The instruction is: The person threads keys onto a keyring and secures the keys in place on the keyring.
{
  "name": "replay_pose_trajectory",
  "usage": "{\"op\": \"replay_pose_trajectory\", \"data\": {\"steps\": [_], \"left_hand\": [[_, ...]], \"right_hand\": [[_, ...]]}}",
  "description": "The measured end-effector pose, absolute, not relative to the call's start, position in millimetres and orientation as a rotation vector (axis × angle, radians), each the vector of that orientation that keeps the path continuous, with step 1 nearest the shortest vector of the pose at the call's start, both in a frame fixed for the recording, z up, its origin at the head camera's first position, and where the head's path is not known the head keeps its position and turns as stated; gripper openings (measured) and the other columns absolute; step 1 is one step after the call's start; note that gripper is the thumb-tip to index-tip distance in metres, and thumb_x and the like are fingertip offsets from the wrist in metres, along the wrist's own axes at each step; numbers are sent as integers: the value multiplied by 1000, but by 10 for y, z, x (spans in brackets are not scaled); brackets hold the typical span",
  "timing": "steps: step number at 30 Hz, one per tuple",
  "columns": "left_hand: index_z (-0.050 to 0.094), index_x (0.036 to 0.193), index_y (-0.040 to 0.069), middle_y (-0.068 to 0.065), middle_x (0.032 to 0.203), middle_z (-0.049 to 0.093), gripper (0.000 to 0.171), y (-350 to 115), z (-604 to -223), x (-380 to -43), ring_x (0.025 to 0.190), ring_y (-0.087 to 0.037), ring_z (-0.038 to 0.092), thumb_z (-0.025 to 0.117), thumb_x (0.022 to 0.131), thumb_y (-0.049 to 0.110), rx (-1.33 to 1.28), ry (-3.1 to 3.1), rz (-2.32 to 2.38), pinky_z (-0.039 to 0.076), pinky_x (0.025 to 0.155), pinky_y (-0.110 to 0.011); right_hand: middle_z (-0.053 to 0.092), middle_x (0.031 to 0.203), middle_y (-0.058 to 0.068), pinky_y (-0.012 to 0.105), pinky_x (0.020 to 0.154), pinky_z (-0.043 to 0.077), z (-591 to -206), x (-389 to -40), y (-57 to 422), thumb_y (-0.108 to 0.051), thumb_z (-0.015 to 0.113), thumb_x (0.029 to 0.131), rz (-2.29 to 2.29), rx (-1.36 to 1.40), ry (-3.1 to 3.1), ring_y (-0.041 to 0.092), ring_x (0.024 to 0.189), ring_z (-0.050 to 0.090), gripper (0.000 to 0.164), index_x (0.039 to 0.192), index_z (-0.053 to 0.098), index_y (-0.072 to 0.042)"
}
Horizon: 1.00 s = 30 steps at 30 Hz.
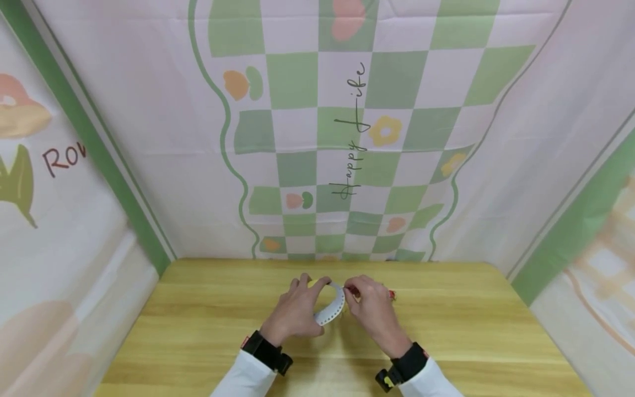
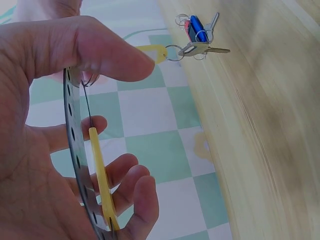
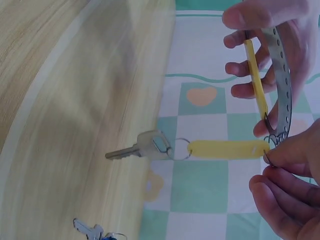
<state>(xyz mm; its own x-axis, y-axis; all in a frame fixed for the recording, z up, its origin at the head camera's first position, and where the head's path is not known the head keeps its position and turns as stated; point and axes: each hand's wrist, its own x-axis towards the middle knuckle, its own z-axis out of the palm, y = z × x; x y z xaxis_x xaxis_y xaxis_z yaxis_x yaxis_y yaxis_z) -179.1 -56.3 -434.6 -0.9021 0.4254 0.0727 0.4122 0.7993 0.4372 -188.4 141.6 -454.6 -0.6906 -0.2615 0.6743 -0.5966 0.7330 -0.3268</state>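
My left hand (image 1: 296, 311) holds a pale curved band (image 1: 335, 312) with a row of small holes, its fingers and thumb spread around it. In the right wrist view the band (image 3: 282, 80) looks metallic, and a yellow strip (image 3: 256, 80) lies inside its curve, by the left fingers. My right hand (image 1: 373, 310) pinches a small wire ring (image 3: 267, 157) at the band's end. From this ring extends a yellow key tag (image 3: 225, 149), with a silver key (image 3: 145, 145) on a split ring at its far end.
Beyond the right hand, more keys (image 2: 197, 48) with a blue tag (image 2: 198, 28) and a red one lie on the wooden table (image 1: 208, 331). A patterned cloth (image 1: 297, 132) hangs behind the table, with more cloth at both sides.
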Motion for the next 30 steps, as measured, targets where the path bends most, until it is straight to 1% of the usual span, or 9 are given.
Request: {"op": "replay_pose_trajectory", "data": {"steps": [4,10,15,20,26,30], "left_hand": [[47,151,22,-22,136,48,102,-566,-4340,-1793,104,-29,51,92,59,20,684,2954,707,44,58,-29],[48,149,21,-22,135,48,100,-582,-4321,-1789,106,-31,51,93,59,20,721,2969,689,44,58,-29],[48,148,23,-21,137,47,98,-596,-4309,-1797,108,-31,51,93,61,20,732,2964,662,44,59,-30],[48,148,24,-20,137,47,98,-600,-4297,-1805,107,-31,51,92,61,19,730,2960,644,45,61,-31],[48,149,23,-21,136,47,98,-606,-4289,-1803,107,-30,51,91,61,20,717,2967,657,45,61,-32],[48,149,23,-20,135,48,99,-605,-4293,-1812,105,-29,51,91,60,20,700,2979,674,45,59,-31]], "right_hand": [[70,79,4,23,58,53,-4547,-1887,1400,6,84,74,719,644,-2306,11,66,65,18,82,74,-6],[69,77,3,22,57,53,-4530,-1934,1414,12,83,73,722,739,-2288,12,65,65,20,82,74,-3],[70,80,3,25,61,55,-4511,-1965,1433,13,80,75,712,811,-2318,14,69,67,20,84,76,-4],[71,82,4,25,64,57,-4512,-1979,1444,14,81,74,716,884,-2291,16,73,69,22,86,77,-3],[73,83,3,23,62,56,-4504,-1965,1443,10,83,75,739,825,-2293,13,72,69,21,86,78,-6],[73,81,4,20,60,55,-4497,-1936,1433,8,83,76,767,766,-2284,11,69,68,18,86,77,-6]]}}
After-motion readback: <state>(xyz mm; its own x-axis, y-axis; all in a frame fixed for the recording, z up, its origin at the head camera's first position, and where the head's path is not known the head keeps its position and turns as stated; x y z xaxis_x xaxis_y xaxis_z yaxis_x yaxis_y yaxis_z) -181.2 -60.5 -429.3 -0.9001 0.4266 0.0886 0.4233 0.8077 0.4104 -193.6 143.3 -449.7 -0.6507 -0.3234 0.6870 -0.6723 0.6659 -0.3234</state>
